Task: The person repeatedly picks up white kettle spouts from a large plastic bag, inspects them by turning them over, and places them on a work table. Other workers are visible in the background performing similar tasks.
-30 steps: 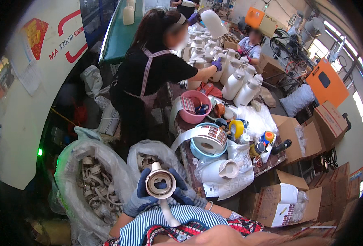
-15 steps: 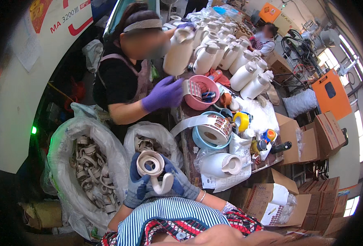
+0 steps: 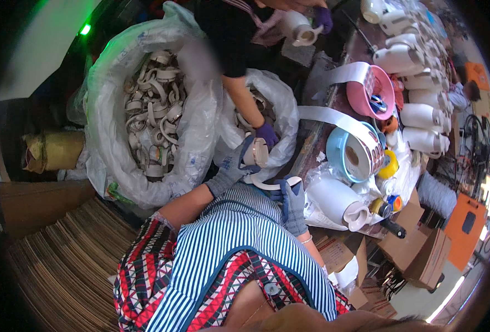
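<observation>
In front of my apron I hold a white plastic jug collar with a curved handle point(image 3: 257, 153). My left hand point(image 3: 228, 172), in a grey and blue glove, grips the ring-shaped end. My right hand point(image 3: 292, 202), gloved alike, is closed on the handle's far end. The collar lies on its side, the handle curving below it toward the right. Just beyond, a co-worker's purple-gloved hand point(image 3: 266, 134) reaches into a smaller plastic-lined bag point(image 3: 287, 105) of similar parts. To the left stands a large plastic-lined bag point(image 3: 104, 83) full of white collars with handles.
On the table at right are a white jug point(image 3: 333, 198), a blue basin point(image 3: 336, 152) with a label roll point(image 3: 358, 155), a pink basin point(image 3: 358, 99) and rows of white jugs point(image 3: 422, 113). Stacked cardboard point(image 3: 68, 260) lies at lower left. The co-worker's other hand holds a jug point(image 3: 300, 27).
My view has swung left and downward. The collar has tipped from facing up onto its side, and my right hand now grips its handle. The co-worker's purple-gloved hand has reached into the smaller bag.
</observation>
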`<state>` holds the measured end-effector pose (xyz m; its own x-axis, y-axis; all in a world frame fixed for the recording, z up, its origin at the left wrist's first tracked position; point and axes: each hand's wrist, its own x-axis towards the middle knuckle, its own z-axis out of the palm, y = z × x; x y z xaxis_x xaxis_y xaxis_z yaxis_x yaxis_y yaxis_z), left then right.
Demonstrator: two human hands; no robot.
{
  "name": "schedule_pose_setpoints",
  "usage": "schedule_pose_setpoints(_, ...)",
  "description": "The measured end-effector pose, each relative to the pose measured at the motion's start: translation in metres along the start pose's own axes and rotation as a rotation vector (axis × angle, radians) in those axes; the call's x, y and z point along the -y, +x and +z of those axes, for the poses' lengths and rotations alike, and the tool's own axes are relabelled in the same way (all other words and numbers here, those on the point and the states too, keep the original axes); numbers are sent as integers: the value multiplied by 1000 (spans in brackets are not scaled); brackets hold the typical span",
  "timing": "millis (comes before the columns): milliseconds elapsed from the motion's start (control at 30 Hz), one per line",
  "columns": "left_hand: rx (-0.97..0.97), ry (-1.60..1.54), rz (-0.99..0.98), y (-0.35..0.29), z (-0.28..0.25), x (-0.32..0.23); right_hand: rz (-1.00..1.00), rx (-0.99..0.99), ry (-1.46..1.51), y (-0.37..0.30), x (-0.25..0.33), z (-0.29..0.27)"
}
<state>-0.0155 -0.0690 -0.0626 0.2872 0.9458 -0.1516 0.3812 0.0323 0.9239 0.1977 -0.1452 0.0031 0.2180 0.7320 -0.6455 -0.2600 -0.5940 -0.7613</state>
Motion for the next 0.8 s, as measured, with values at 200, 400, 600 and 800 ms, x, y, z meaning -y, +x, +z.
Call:
schedule_pose_setpoints(200, 52, -31, -284, -65, -52, 71, -74, -101, -288, 53, -60, -17)
schedule_pose_setpoints(400, -446, -231, -382, -107, -141, 74, -292, 7, -749, 61, -46, 33)
schedule_pose_setpoints(600, -812, -243, -661, -76, -190, 184, -188, 6, -696, 69, -73, 60)
schedule_pose_setpoints(800, -497, 633, -775, -4, -203, 244, -137, -118, -528, 95, -101, 28)
